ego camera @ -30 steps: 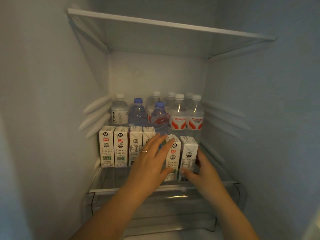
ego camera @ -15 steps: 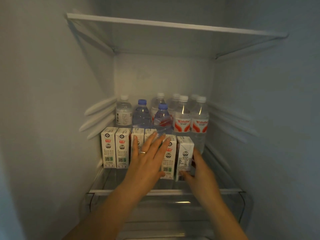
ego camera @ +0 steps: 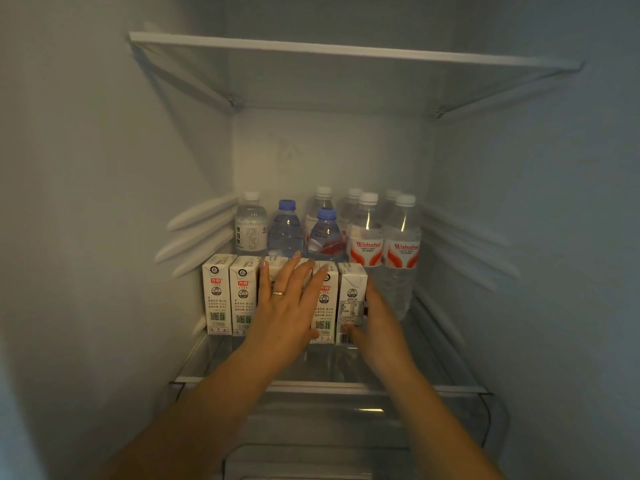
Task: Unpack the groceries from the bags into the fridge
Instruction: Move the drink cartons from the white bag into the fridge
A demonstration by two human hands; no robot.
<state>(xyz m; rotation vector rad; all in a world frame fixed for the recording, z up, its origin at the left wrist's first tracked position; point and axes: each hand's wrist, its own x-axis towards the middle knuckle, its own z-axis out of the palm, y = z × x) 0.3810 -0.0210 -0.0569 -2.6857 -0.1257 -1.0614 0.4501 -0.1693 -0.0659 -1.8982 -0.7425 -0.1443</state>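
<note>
Milk cartons (ego camera: pixel 230 299), shelf row: left hand (ego camera: pixel 284 306) flat, pressing; right hand (ego camera: pixel 375 317) gripping end carton (ego camera: pixel 351 299); alignment step, next squaring flush.

- I look into a pale, grey-blue cavity, dimly lit, with smooth side walls (ego camera: pixel 104 202) and a plain back wall (ego camera: pixel 332 150).
- Moulded rails (ego camera: pixel 197 230) ridge the left wall; matching ones (ego camera: pixel 467 244) ridge the right.
- A glass shelf with a white front edge (ego camera: pixel 346 50) spans above.
- Below, a clear drawer front (ego camera: pixel 346 420) catches a small glint of light.
</note>
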